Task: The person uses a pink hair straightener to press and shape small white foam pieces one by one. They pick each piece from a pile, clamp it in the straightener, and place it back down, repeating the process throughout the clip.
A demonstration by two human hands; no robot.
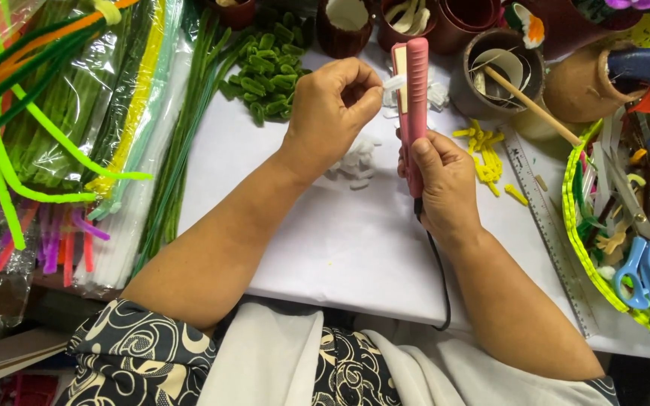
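Head view: a person's right hand (pixel 445 180) grips a pink flat iron (pixel 414 98) upright by its handle, fingers wrapped tight around it, its cord trailing down over the white surface (pixel 325 240). The left hand (pixel 332 105) pinches a small white pipe-cleaner piece (pixel 394 83), fingertips closed on it, feeding it between the iron's plates. The pressing step appears under way; squeezing the plates would need the piece held steady. More white pieces (pixel 355 165) lie just below, yellow pieces (pixel 487 154) to the right.
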